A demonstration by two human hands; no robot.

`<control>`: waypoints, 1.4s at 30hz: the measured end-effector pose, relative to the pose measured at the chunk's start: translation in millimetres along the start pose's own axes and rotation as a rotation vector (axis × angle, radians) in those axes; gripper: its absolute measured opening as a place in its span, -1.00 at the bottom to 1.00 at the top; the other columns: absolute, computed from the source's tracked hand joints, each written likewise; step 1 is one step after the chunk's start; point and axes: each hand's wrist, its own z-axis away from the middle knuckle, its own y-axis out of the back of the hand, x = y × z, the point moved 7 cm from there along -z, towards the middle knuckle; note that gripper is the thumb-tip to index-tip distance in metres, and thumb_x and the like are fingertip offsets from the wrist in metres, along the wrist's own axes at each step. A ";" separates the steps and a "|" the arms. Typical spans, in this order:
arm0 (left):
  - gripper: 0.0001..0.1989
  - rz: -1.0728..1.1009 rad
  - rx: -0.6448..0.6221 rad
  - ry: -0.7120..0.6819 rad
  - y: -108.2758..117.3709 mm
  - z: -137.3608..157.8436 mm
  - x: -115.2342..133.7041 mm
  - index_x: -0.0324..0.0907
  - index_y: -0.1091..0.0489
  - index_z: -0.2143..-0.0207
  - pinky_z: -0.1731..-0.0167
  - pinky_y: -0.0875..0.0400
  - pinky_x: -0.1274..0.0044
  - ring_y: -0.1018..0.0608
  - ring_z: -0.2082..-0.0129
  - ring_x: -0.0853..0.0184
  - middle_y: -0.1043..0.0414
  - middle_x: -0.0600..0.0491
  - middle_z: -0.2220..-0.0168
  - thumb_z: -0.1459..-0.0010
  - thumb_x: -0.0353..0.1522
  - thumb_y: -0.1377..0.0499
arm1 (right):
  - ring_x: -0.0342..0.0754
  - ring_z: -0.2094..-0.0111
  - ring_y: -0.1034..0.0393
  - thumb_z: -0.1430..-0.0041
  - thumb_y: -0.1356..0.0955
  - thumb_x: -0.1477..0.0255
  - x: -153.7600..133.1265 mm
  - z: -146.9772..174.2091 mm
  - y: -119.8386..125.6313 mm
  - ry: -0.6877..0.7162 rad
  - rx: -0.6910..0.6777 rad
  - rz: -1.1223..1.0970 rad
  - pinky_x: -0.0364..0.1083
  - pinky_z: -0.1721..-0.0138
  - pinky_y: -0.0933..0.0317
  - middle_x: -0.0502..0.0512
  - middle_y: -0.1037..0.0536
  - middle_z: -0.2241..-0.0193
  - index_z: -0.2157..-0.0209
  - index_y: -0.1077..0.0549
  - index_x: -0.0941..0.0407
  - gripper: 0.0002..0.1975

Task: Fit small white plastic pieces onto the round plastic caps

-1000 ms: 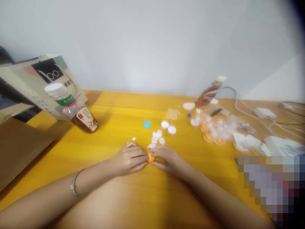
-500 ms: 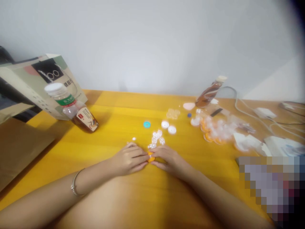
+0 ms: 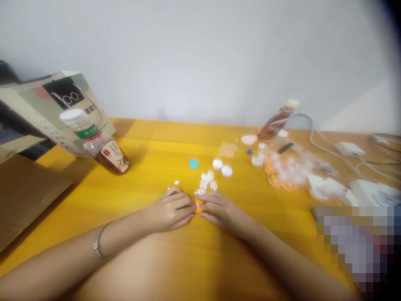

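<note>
Between my two hands is a small round orange piece (image 3: 198,206), mostly covered by fingers, so its exact kind is hidden. My left hand (image 3: 172,211) grips it from the left with fingers pressed together. From the right, the fingertips and thumb of my right hand (image 3: 221,212) pinch its other side. Just beyond the fingertips lie several white cut-out pieces (image 3: 205,183) with a lattice pattern. Farther back are a teal disc (image 3: 193,164) and two white discs (image 3: 222,167). A tiny white bit (image 3: 176,182) rests past my left knuckles.
At left, a tea bottle (image 3: 97,142) stands before a printed paper bag (image 3: 53,108), near a brown cardboard piece (image 3: 28,192). On the right are another bottle (image 3: 277,121), a cluster of clear and orange pieces (image 3: 285,169), cables (image 3: 328,144) and a white packet (image 3: 376,192).
Both hands stay around the orange piece, with only a slight shift of the fingers on it. The whole view has moved a tiny bit.
</note>
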 end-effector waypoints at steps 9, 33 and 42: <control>-0.87 0.049 0.075 0.161 -5.6 -1.6 -7.0 -0.20 -0.37 0.28 0.25 -0.22 0.50 -0.47 0.35 0.40 -0.47 0.06 0.37 -0.18 -0.40 -0.04 | -0.05 0.20 -0.39 -0.18 -0.24 0.46 -7.4 -5.8 -5.0 0.002 -0.082 0.070 -0.06 0.12 -0.31 0.16 -0.49 0.23 0.31 -0.41 0.15 -0.88; -0.85 0.092 0.262 0.224 10.6 2.2 -17.2 -0.16 -0.34 0.21 0.24 -0.20 0.48 -0.44 0.34 0.40 -0.46 0.05 0.33 -0.13 -0.45 -0.10 | -0.15 0.33 -0.41 0.01 -0.39 0.40 24.4 5.7 -21.4 -0.666 0.084 -0.914 -0.11 0.22 -0.31 0.03 -0.49 0.37 0.27 -0.38 0.10 -0.78; -0.82 0.462 0.109 0.508 9.3 23.7 -114.0 -0.19 -0.42 0.24 0.23 -0.35 0.53 -0.47 0.28 0.37 -0.42 -0.02 0.27 -0.15 -0.34 -0.09 | -0.12 0.31 -0.43 0.14 -0.46 0.38 37.7 11.1 -16.3 -0.820 0.231 -1.005 -0.10 0.20 -0.29 0.04 -0.53 0.33 0.34 -0.40 0.10 -0.73</control>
